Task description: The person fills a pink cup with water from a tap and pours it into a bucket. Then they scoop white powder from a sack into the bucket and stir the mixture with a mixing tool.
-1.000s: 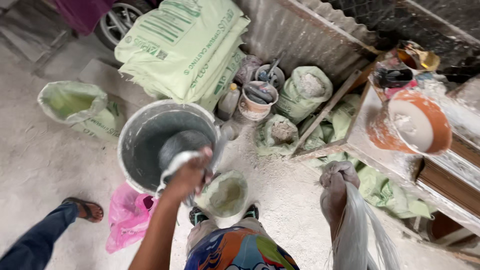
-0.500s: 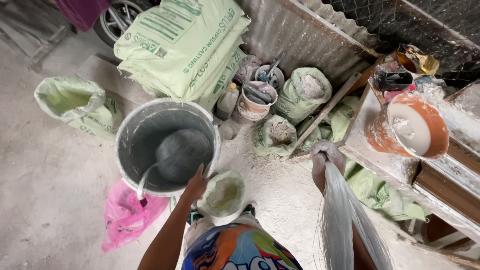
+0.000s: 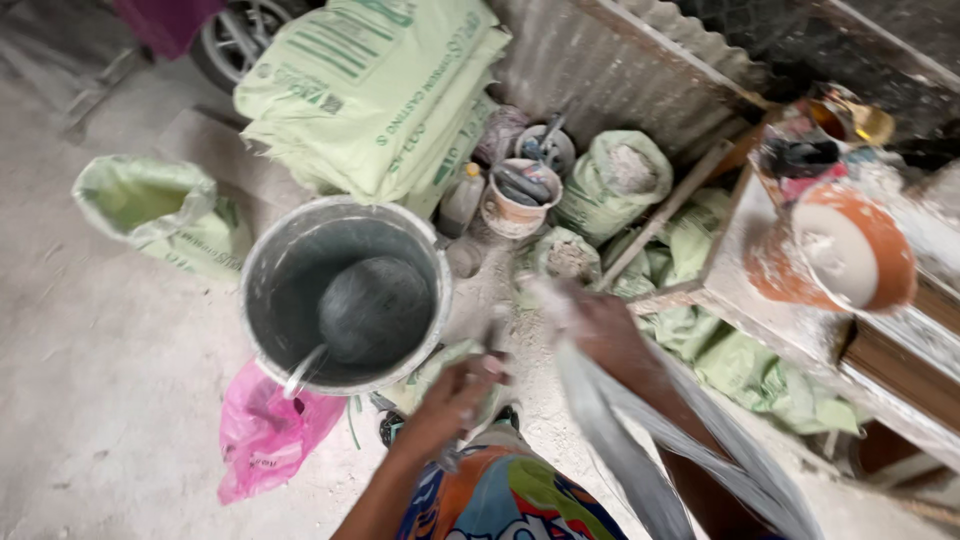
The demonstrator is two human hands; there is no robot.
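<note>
My left hand [image 3: 455, 395] hovers low in the middle, over a small pale-green bowl [image 3: 432, 368]. Its fingers curl round a thin grey tool [image 3: 495, 335], which is blurred. My right hand [image 3: 600, 325] grips the top of a clear plastic bag [image 3: 640, 440] that hangs down toward my lap. Just left of my left hand stands a big grey metal bucket [image 3: 262, 300] with a dark round scoop [image 3: 375, 310] inside it.
A pink plastic bag [image 3: 265, 435] lies below the bucket. Green sacks [image 3: 370, 90] are stacked behind it, and an open one [image 3: 160, 205] sits at the left. A small tub of tools [image 3: 520, 195] stands near more sacks. On the right bench is an orange bowl of white powder [image 3: 840, 250].
My left hand left the big bucket and drew back over the small bowl. My right hand with the plastic bag moved left and up toward the middle.
</note>
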